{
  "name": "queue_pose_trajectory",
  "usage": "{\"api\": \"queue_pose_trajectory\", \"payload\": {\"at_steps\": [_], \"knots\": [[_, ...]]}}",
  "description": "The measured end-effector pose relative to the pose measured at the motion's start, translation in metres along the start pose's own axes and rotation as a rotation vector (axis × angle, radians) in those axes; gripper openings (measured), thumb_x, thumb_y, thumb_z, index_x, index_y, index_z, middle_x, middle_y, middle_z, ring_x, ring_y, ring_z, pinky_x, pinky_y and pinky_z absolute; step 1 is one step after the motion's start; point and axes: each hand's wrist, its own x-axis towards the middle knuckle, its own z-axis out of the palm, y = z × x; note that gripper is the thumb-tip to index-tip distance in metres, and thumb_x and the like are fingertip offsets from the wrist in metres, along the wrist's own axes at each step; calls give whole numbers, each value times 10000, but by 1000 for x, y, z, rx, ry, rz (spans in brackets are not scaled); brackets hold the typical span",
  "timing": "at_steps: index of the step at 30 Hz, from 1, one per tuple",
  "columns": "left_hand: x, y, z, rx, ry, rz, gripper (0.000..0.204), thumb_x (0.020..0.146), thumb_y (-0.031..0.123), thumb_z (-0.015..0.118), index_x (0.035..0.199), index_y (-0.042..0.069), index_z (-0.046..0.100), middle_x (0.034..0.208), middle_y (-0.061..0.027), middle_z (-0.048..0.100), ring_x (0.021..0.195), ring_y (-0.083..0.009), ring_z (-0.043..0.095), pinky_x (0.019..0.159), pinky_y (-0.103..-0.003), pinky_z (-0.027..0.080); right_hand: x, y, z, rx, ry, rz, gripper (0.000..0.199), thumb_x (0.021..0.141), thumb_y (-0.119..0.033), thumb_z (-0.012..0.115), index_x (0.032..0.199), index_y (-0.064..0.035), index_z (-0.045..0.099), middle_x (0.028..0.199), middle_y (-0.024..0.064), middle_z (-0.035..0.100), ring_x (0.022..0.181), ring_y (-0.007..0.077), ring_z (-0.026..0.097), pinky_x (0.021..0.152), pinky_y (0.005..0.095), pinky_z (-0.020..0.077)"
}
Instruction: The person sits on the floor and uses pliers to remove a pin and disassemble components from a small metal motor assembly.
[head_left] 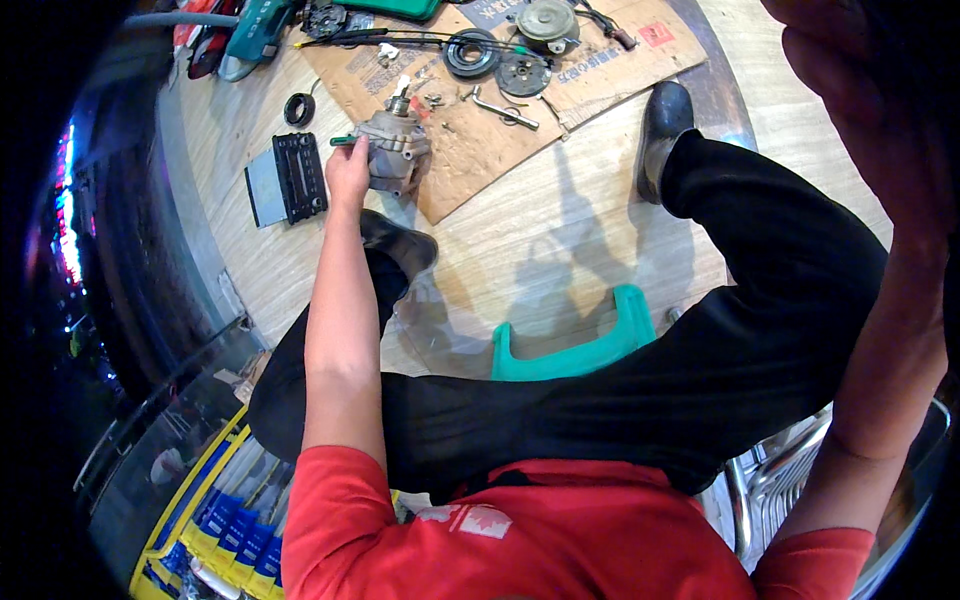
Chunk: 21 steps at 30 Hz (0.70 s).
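Observation:
My left hand (348, 172) reaches far forward and is closed around a small green-handled tool (341, 141). It presses against the left side of a grey metal compressor body (402, 150), which stands at the near edge of a cardboard sheet (480, 135) on the floor. My right hand (840, 70) is raised close to the camera at the upper right. It is dark and blurred, so I cannot make out its fingers or anything in them.
On the cardboard lie a black pulley (470, 52), a round clutch plate (522, 73), a grey disc-shaped part (547, 20) and a wrench (506, 108). A black car radio (290, 180) and a rubber ring (299, 108) lie to the left. A teal stool (580, 345) is under my legs.

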Motion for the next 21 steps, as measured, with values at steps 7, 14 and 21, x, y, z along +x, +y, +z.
{"api": "queue_pose_trajectory", "payload": {"at_steps": [7, 14, 21], "knots": [[-21, -34, 33, 231, -36, 301, 695, 779, 258, 780, 1333, -59, 505, 1363, -276, 518, 1303, -371, 487, 1094, -420, 382, 0, 5, -5, 5, 20, 10, 465, 872, -293, 671, 1149, 32, 486, 778, 38, 514, 555, 84, 466, 457, 212, 373], [-53, -10, 60, 797, -18, 206, 1141, 690, 466, 839, 1501, -42, 217, 1569, -291, 178, 1465, -441, 159, 1186, -542, 161, 3, 4, -9, 19, 23, 15, 470, 885, -296, 658, 1168, 36, 483, 790, 36, 513, 558, 77, 457, 451, 205, 364], [-35, 7, 68, 835, 7, 57, 1226, 690, 551, 823, 1543, 13, 123, 1567, -301, 129, 1455, -481, 121, 1155, -625, 128, 8, 5, -9, 21, 29, 24, 476, 897, -298, 645, 1188, 40, 480, 803, 34, 512, 560, 70, 448, 446, 199, 355]]}}
